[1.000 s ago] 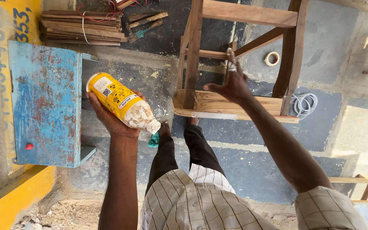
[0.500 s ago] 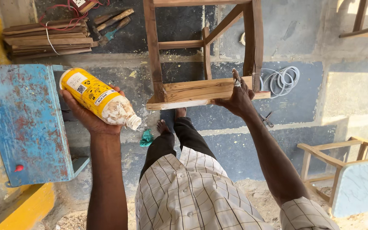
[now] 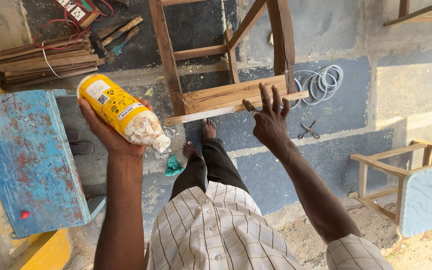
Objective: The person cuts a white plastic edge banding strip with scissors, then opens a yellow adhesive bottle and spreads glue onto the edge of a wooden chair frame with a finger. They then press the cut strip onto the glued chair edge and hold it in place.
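Left hand [image 3: 107, 131] clamped round yellow plastic glue bottle [image 3: 122, 112], nozzle tilted down | right hand [image 3: 270, 120] splayed, empty, over pale wooden seat rail [image 3: 236, 98] | advice: steady rail before squeezing.

The floor [image 3: 416, 80] is concrete painted in grey and blue patches, sandy at the near right. On it stand a wooden chair frame [image 3: 226, 75] at the far middle and a blue metal box [image 3: 23, 160] at left. Stacked wood strips [image 3: 41, 62], coiled white rings [image 3: 321, 80], scissors [image 3: 308, 130] and a green rag [image 3: 173, 165] lie there.
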Motion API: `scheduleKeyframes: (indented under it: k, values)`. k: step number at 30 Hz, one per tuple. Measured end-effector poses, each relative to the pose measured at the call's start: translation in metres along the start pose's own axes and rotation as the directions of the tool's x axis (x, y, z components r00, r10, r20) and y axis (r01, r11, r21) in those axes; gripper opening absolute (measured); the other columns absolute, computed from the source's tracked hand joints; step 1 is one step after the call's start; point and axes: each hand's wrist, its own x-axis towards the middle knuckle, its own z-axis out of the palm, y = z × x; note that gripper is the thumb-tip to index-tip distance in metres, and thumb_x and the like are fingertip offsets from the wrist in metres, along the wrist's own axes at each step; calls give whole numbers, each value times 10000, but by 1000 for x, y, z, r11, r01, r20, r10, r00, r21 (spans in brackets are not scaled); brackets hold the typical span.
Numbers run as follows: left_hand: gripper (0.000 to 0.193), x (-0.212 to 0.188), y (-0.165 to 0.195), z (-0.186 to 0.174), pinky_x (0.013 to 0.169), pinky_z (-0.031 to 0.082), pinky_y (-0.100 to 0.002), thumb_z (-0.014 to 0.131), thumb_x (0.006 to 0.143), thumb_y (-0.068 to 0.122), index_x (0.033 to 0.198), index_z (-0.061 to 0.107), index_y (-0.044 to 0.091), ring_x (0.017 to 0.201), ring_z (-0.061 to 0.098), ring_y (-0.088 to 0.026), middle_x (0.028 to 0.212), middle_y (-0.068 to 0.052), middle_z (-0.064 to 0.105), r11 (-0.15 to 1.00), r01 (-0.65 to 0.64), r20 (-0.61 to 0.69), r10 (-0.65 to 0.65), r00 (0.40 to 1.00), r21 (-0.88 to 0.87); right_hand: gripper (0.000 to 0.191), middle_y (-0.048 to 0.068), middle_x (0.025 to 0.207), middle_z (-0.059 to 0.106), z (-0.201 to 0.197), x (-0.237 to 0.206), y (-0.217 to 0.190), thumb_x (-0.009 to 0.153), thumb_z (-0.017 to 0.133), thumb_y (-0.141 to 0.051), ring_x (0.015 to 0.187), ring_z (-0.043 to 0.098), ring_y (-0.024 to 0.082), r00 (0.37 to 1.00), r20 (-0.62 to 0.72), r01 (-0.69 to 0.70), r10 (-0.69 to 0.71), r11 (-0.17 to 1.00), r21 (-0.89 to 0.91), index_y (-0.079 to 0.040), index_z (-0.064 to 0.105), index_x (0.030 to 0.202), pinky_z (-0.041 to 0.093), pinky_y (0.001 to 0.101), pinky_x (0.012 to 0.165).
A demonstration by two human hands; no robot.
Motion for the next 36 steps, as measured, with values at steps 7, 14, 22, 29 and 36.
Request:
scheduleKeyframes:
  k: [7, 14, 22, 29, 36]
  values:
    - [766, -7, -14, 8, 735, 658, -535, 571, 872, 748, 1394, 481, 195, 822, 741, -371, 1015, -132, 685, 1000, 14, 9, -13, 1000, -22, 437, 139, 1768, 80, 13, 22, 34, 949, 629, -98, 1598, -50, 395, 985, -161, 18, -64, 962, -272, -253, 742, 1342, -86, 596, 1225]
    - [772, -8, -36, 35, 741, 653, -529, 552, 879, 746, 1400, 479, 181, 829, 738, -348, 1000, -124, 666, 996, -19, -9, 18, 1000, -85, 839, 213, 1403, 440, -39, -23, -12, 756, 583, 21, 1270, 467, 386, 949, 23, -280, 314, 808, 518, -221, 467, 1551, 439, 553, 1042]
    - [783, -11, -63, 79, 794, 676, -519, 537, 847, 737, 1389, 484, 175, 903, 762, -285, 1065, -96, 675, 1000, 24, -17, -25, 1000, -10, 761, 108, 1151, 578, -87, -83, -122, 755, 590, 71, 1047, 585, 290, 815, -563, 492, -136, 675, 550, -168, 531, 1474, 531, 461, 921]
    - [734, -18, -83, 94, 792, 657, -457, 618, 948, 680, 1387, 533, 98, 911, 743, -266, 1080, -119, 673, 999, 16, 134, -22, 991, 49, 334, 105, 1053, 632, -104, -72, -109, 703, 645, -45, 995, 619, 246, 926, -345, 321, -156, 806, 497, -55, 663, 1036, 510, 452, 856]
    - [719, -12, -85, 93, 717, 658, -494, 552, 886, 715, 1354, 520, 170, 827, 749, -300, 1018, -95, 677, 997, 68, 96, -64, 993, -38, 179, 110, 1084, 654, -71, -111, -97, 730, 513, 59, 1020, 617, 206, 993, -100, 55, -67, -486, 872, -52, 635, 799, 515, 369, 900]
